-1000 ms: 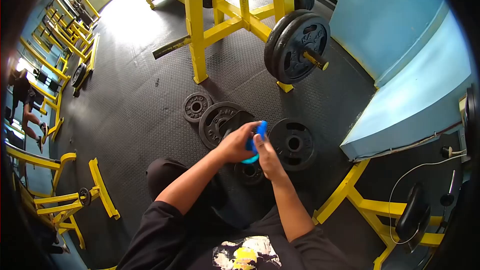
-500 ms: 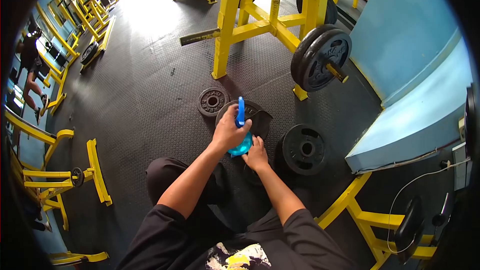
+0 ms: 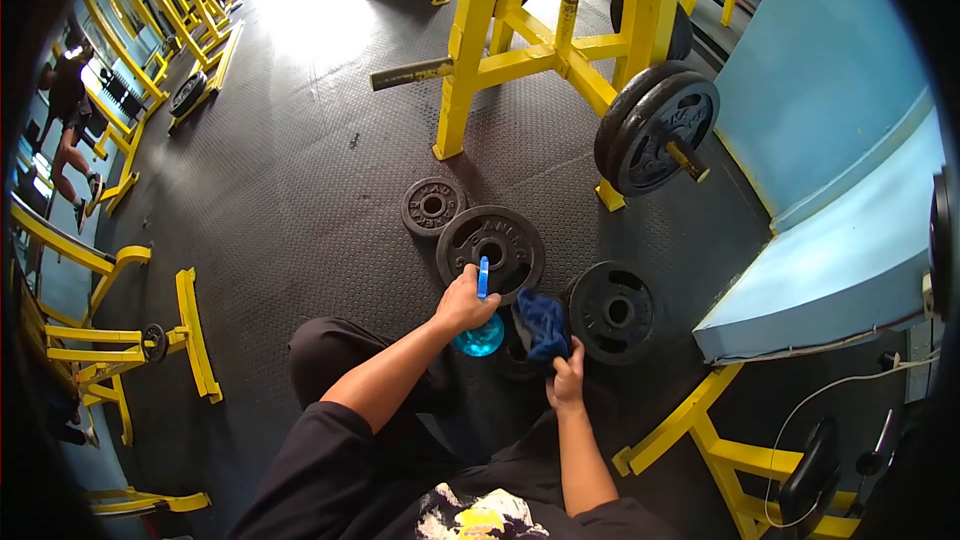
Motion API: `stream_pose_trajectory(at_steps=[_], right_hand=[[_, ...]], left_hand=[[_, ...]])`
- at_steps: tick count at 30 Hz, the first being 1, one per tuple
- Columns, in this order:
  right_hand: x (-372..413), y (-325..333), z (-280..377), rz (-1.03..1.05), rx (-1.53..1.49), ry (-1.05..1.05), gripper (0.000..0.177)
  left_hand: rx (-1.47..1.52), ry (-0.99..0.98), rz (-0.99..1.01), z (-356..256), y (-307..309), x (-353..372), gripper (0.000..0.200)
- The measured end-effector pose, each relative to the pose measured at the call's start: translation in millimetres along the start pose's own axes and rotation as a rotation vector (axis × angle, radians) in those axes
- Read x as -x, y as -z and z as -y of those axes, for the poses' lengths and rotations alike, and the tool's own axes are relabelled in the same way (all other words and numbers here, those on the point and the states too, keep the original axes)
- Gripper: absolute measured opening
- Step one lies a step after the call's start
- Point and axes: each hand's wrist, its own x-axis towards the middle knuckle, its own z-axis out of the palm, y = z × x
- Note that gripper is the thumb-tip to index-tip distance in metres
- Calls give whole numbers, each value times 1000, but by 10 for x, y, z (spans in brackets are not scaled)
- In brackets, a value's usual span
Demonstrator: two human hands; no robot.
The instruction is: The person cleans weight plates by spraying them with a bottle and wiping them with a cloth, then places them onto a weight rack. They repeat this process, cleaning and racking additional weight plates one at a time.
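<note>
My left hand (image 3: 464, 304) grips a blue spray bottle (image 3: 481, 323) by its neck, its trigger head pointing up, over the near edge of a medium black weight plate (image 3: 491, 245) lying flat on the floor. My right hand (image 3: 567, 376) holds a dark blue cloth (image 3: 543, 322), bunched up over a small plate (image 3: 514, 360) that is mostly hidden. Another black plate (image 3: 612, 308) lies just right of the cloth. A small plate (image 3: 433, 206) lies beyond the medium one.
A yellow plate rack (image 3: 560, 50) stands ahead, carrying two large plates (image 3: 660, 130) on a peg. A light blue padded bench (image 3: 850, 230) fills the right side. Yellow frames (image 3: 190, 340) stand left and near right. Another person (image 3: 62, 140) is far left. Black rubber flooring lies all round.
My left hand brought the spray bottle down and nearer to me, off the medium plate. My right hand drew back with the cloth, now bunched in it, uncovering that plate.
</note>
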Motion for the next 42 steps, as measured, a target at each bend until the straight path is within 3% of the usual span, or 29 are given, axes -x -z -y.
stream_pose_trajectory(at_steps=[2, 4, 9, 11, 12, 14, 19, 21, 27, 29, 32, 37, 39, 41, 42], right_hand=[[233, 137, 15, -7, -156, -91, 58], [271, 351, -46, -41, -273, -361, 63], [244, 276, 89, -33, -380, -238, 65], [292, 344, 108, -68, -555, -295, 49], [275, 331, 143, -73, -552, -292, 49], [292, 224, 185, -332, -550, -319, 30], [49, 352, -28, -275, -438, -360, 42], [-63, 377, -79, -104, -456, -322, 42], [-26, 324, 34, -98, -562, -344, 46], [9, 371, 76, -111, -513, -275, 46], [132, 515, 240, -164, -520, -196, 48], [658, 879, 847, -275, -479, -77, 57], [868, 1008, 1099, -313, -449, -45, 59], [1017, 1096, 1333, -207, -544, 90, 57], [1072, 1190, 1347, -249, -568, 141, 55]], left_hand=[[-11, 17, 43, 16, -70, -13, 52], [-7, 4, 75, 4, -118, -24, 53], [-50, 5, 70, -94, -110, 53, 53], [-64, 10, 39, -129, -139, 91, 53], [-68, 13, 50, -125, -171, 93, 53], [-79, 23, 78, -84, -232, 139, 52], [-85, 58, 93, -73, -285, 129, 52], [-80, 87, 73, -110, -310, 108, 52], [-91, 77, 150, -360, -397, 38, 44], [-95, 37, 149, -504, -515, 46, 42], [3, 39, -18, -698, -855, 75, 52], [115, -12, -16, -1097, -1481, 182, 59], [199, -171, -53, -1311, -1682, 256, 59], [243, -202, -16, -1483, -1853, 263, 59], [260, -237, -28, -1546, -1917, 267, 59]])
